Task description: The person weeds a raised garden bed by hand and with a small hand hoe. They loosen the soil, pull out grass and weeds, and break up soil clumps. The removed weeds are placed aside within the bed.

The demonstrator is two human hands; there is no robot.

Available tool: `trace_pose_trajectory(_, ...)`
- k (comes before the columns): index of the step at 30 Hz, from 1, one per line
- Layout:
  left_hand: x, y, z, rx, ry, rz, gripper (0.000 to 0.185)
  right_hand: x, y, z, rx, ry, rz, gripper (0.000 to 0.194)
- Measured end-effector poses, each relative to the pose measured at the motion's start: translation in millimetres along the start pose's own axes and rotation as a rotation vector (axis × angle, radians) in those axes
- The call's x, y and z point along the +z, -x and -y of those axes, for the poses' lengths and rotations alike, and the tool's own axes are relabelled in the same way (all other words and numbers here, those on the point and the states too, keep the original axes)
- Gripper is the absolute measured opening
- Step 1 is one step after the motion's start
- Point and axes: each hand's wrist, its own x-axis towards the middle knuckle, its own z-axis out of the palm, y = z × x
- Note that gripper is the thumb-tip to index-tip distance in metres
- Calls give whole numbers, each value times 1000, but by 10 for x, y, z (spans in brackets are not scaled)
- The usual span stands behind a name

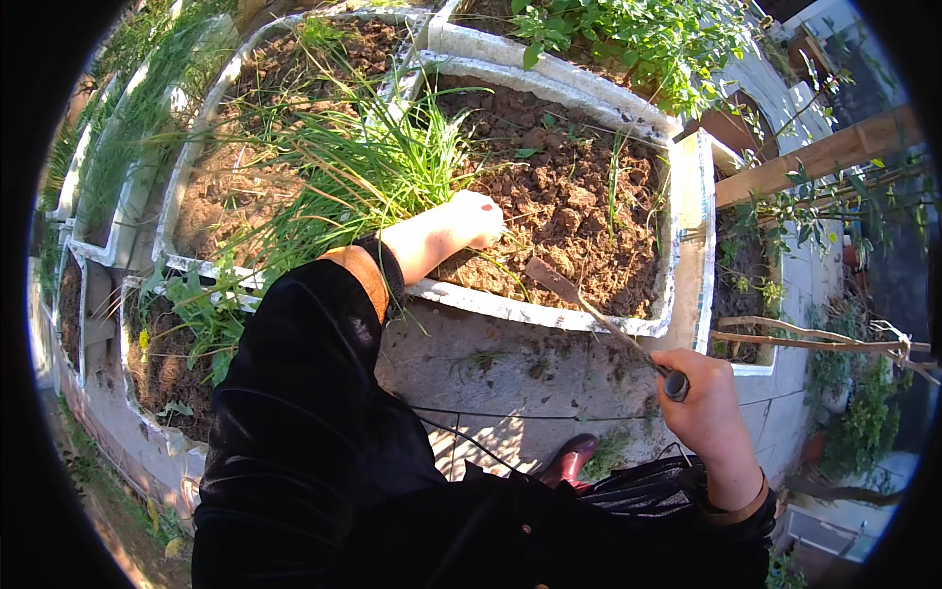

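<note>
My left hand [478, 219] is closed around the lower end of a clump of long grass-like green plants [419, 162], over the soil. Thin pale strands stick out past its knuckles, and the fingertips are hidden. My right hand [706, 401] grips a narrow-bladed hand trowel [614, 324] with a dark end on its handle. The trowel's soil-coated blade points up and left, above the near edge of a white foam planter box [508, 313]. Loose, clumpy brown soil [570, 202] fills that box, with a few thin green shoots standing in it.
Another white planter [173, 213] with soil and grass adjoins on the left. Leafy plants [640, 37] grow in a box behind. A wooden plank [817, 158] and tied sticks [824, 339] reach in from the right. A dark red boot [570, 460] stands on the paving [486, 368].
</note>
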Motion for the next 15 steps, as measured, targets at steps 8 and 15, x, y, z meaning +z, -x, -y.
trace_pose_trajectory(8,87,13,45,-62,165,-55,14,39,-294,-128,164,-68,110,16)
trace_pose_trajectory(15,-24,69,3,-262,837,-14,10,-222,-798,-76,305,-154,265,15)
